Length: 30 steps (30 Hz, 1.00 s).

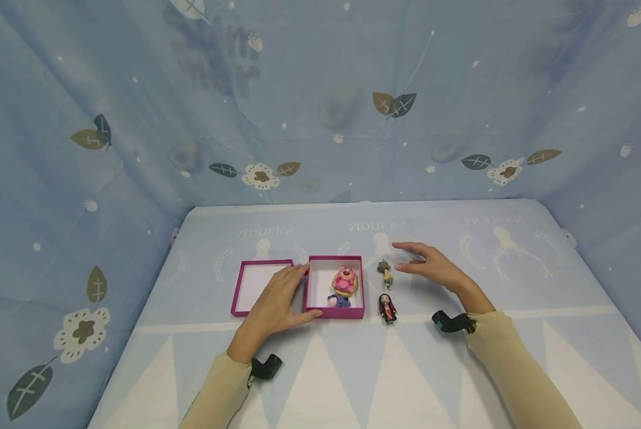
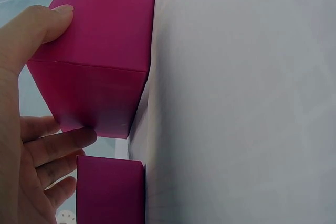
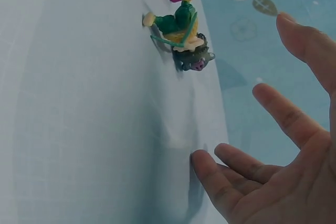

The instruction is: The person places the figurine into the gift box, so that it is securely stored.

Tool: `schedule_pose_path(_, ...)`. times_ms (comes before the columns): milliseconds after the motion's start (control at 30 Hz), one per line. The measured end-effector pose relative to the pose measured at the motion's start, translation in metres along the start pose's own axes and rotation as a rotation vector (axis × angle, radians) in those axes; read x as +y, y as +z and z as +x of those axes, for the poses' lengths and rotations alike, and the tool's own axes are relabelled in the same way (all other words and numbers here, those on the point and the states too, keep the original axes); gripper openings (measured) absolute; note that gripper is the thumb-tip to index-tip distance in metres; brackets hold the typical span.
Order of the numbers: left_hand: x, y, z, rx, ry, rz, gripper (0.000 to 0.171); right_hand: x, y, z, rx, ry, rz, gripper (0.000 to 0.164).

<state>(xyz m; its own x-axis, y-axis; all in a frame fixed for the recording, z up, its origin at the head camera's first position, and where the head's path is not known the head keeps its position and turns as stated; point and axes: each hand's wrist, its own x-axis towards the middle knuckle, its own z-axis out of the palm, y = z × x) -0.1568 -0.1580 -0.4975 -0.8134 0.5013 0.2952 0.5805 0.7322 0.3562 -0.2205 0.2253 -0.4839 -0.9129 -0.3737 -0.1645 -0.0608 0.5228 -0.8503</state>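
My left hand (image 1: 280, 302) holds a magenta box (image 1: 333, 313) at its near left corner. In the left wrist view the thumb presses one wall of the box (image 2: 105, 19) and fingertips touch the adjoining wall. Inside the box lie a pink bear figure (image 1: 344, 280) and a small figure in blue (image 1: 339, 301). My right hand (image 1: 433, 265) hovers with fingers spread beside a boar-headed figurine (image 1: 388, 279), holding nothing. That figurine (image 3: 181, 30) lies on the table in green trousers. Nearer me lies a long-haired figurine in red and black (image 1: 387, 308).
A shallow magenta-rimmed tray or lid (image 1: 236, 292) with a white inside lies left of the box, partly behind my left hand. The table (image 1: 352, 369) has a pale patterned cloth. Blue printed fabric (image 1: 320, 107) hangs behind and at both sides.
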Motion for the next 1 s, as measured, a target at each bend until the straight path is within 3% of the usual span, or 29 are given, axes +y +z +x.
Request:
schedule_pose_path(367, 0.0, -0.001, 0.001, 0.006, -0.001, 0.001, 0.1, 0.006, 0.008, 0.003, -0.006, -0.036, 0.008, 0.067)
schedule_pose_path(600, -0.001, 0.0, 0.002, 0.003, 0.002, 0.004, 0.099, 0.01, 0.017, 0.004, -0.008, -0.054, -0.085, 0.076)
schedule_pose_path(1000, -0.001, 0.001, 0.001, 0.003, -0.002, -0.001, 0.099, 0.006, 0.028, 0.007, 0.026, -0.063, -0.197, 0.068)
